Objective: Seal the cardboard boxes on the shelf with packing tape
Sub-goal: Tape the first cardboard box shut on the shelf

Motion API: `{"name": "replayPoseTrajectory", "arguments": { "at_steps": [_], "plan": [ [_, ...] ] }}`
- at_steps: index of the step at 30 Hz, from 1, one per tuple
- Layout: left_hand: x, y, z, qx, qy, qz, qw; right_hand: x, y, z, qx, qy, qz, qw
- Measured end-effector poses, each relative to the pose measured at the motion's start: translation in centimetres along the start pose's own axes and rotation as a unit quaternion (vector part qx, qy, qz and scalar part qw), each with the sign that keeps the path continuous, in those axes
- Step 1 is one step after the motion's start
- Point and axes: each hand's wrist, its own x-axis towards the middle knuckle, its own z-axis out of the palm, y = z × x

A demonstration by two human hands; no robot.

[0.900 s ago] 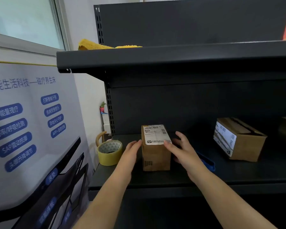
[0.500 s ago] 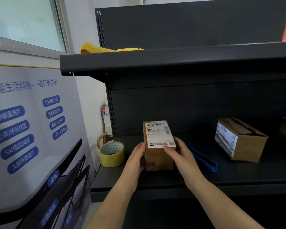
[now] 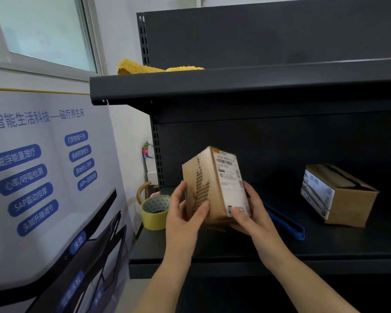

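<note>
Both hands clamp a small cardboard box (image 3: 213, 186) and hold it clear of the dark metal shelf (image 3: 235, 247), tilted so that its labelled face leans up and to the right. The left hand (image 3: 183, 213) grips the lower left side, thumb pressed across the printed brown face and fingers wrapped behind. The right hand (image 3: 248, 211) cups the lower right edge, thumb lying on the white shipping label (image 3: 230, 179), fingers out of sight behind the box.

The step in hand looks like picking up and turning the box to find the seam that needs closing; no tape is on it that I can make out, so the sealing proper seems not yet begun.

The roll of packing tape (image 3: 155, 211) stands on the shelf just beside the left hand, to its left and slightly behind. A blue tool (image 3: 284, 222), perhaps a cutter, lies on the shelf just right of the right hand. A second cardboard box (image 3: 339, 195) sits well apart to the right, with a dark strip along its top.

Next, the box probably needs setting down with its flaps uppermost, which frees the left hand for the roll. One hand should hold the flaps flat while the tape is drawn along the seam.
</note>
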Motion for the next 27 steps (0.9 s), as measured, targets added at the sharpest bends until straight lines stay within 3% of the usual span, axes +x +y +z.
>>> {"name": "replayPoseTrajectory", "arguments": {
  "at_steps": [4,8,22,25,27],
  "plan": [
    [-0.5,0.9,0.8,0.117,0.013,0.057,0.991,0.4,0.3,0.2,0.024,-0.016,0.066,0.997],
    [-0.6,1.1,1.1,0.18,0.014,0.076,0.981,0.4,0.9,0.3,-0.005,-0.011,0.07,0.997],
    [1.9,-1.1,0.9,0.246,-0.056,-0.044,0.967,3.3,1.7,0.2,-0.06,0.006,0.085,0.995],
    [2.9,-1.2,0.5,0.295,-0.096,-0.057,0.949,4.3,1.4,0.0,-0.109,0.014,0.09,0.99],
    [3.9,-1.0,0.0,0.374,-0.128,-0.049,0.917,5.0,1.2,-0.2,-0.118,0.016,0.098,0.988]
  ]
}}
